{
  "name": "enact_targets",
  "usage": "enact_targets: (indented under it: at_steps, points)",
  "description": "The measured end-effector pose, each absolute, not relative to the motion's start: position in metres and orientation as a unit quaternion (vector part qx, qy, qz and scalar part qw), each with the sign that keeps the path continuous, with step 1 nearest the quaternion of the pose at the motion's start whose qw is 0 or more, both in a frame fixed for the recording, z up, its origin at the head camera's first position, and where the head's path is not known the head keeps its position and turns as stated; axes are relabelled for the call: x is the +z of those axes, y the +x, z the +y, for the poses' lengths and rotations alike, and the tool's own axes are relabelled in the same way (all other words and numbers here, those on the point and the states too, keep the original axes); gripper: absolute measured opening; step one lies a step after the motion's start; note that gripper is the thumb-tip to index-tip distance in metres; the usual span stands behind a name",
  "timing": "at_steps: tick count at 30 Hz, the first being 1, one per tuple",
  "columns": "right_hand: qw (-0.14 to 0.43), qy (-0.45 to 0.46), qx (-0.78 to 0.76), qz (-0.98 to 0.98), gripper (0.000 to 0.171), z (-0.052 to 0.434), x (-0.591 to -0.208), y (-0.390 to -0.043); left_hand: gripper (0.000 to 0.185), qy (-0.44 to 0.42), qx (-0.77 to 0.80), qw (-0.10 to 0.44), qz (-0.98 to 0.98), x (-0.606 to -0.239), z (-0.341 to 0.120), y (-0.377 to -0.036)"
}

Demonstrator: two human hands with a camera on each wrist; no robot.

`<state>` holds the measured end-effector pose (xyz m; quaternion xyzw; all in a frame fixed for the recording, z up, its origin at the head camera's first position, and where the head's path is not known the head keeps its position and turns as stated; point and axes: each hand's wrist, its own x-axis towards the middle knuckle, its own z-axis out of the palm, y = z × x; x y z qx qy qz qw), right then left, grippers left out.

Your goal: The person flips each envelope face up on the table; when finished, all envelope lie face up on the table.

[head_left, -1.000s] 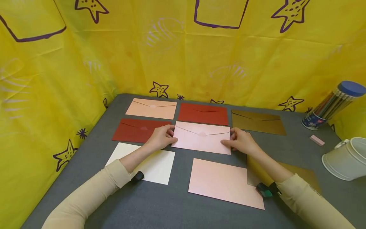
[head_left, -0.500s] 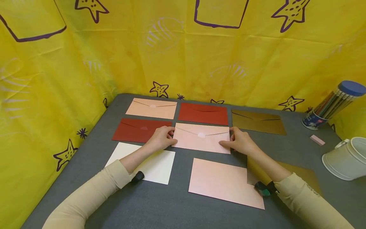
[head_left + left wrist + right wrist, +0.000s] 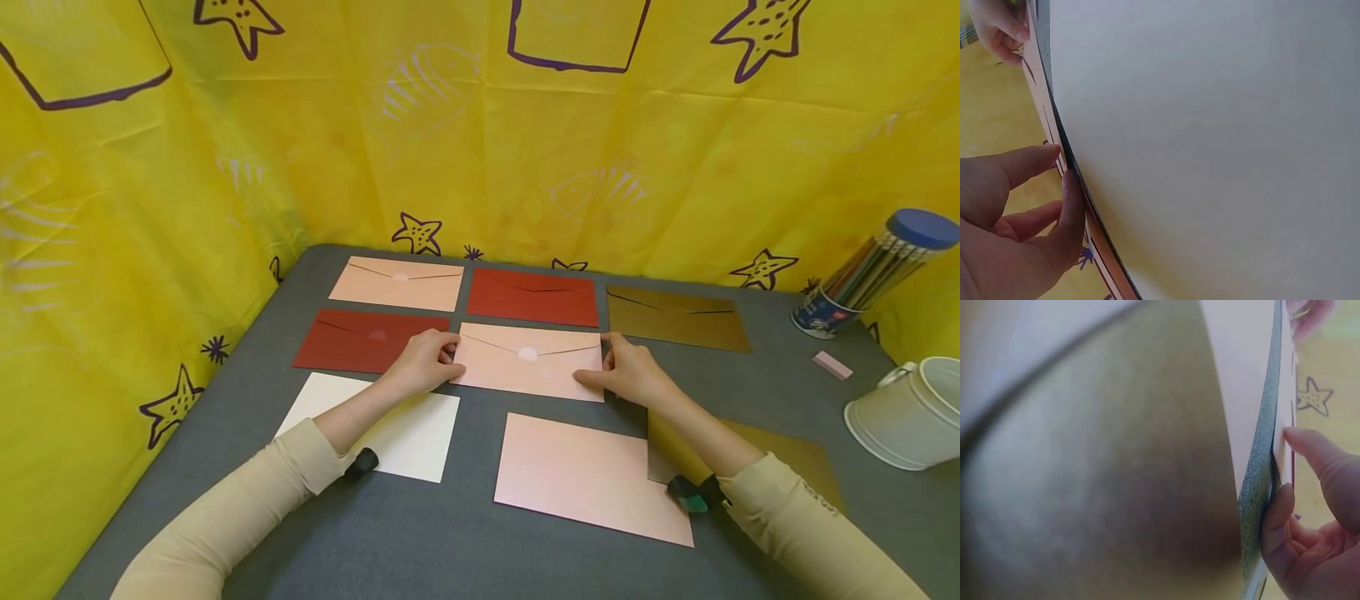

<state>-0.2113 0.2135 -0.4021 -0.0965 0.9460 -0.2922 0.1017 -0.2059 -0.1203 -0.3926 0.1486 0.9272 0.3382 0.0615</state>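
Your left hand [image 3: 423,360] pinches the left end of the pink envelope [image 3: 528,362] and your right hand [image 3: 628,372] pinches its right end, fingers curled at the edges, so the envelope lies flat, flap side up, in the middle of the grey counter [image 3: 247,379]. It sits between the dark red envelope [image 3: 352,340] on its left and the gold envelope [image 3: 675,319] up to its right, with a second red envelope [image 3: 534,297] just behind it and a larger pink envelope [image 3: 585,477] in front. A white sheet [image 3: 408,433] lies under your left forearm, while a pencil tub [image 3: 873,275], an eraser [image 3: 832,365] and a white mug [image 3: 903,414] stand well apart at the right edge.
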Motion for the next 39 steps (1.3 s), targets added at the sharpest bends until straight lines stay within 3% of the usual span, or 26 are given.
enact_targets:
  at_steps: [13,27,39]
  points:
    - [0.1,-0.101,-0.287,0.947,0.076,0.213,-0.402,-0.21,0.043,0.159,0.335,0.054,0.927,-0.394,-0.12,-0.207]
    - [0.107,-0.104,-0.28,0.948,0.087,0.213,-0.401,-0.209,0.046,0.163,0.342,0.059,0.924,-0.392,-0.117,-0.203]
    - [0.122,-0.125,-0.349,0.921,0.072,0.243,-0.394,-0.191,0.032,0.283,0.359,0.028,0.889,-0.392,-0.091,-0.192]
